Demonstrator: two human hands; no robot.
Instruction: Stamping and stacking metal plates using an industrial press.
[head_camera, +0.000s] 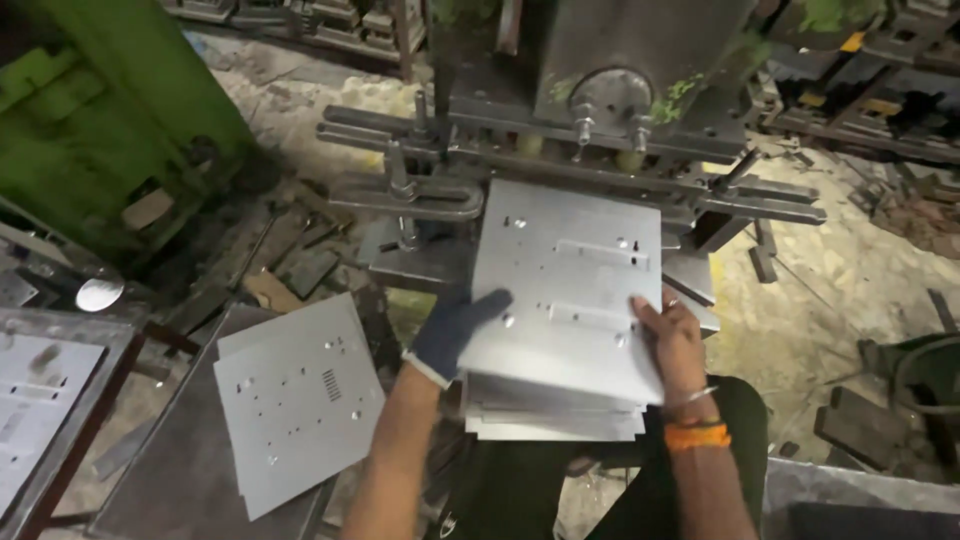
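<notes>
The person's two arms came up from the bottom of the view, closest to the camera. The left hand (455, 330) wore a dark glove. Its fingers (487, 303) were bent around the left edge of the top metal sheet (565, 285), with the thumb lying flat on top. The right hand (668, 335) was bare, with a bangle and an orange band at the wrist. Its fingers were curled over the right edge of the same sheet, so both hands had hold of it.

The top sheet was flat and grey, with small holes and two long raised strips. Its near part sat on a stack of sheets (555, 415) on the person's lap. Its far edge reached onto the bed of the press machine (600, 110), under the dark steel block.

I think this sheet was only part way in, not yet fully under the block. The stack below looked like it had several more sheets left to do.

To the left, a side bench (180, 460) carried a pile of punched sheets (295, 400) near its right edge. These had many small holes and a slotted patch. A green machine (100, 120) stood at the far left, and scrap bits lay on the floor (800, 300).
</notes>
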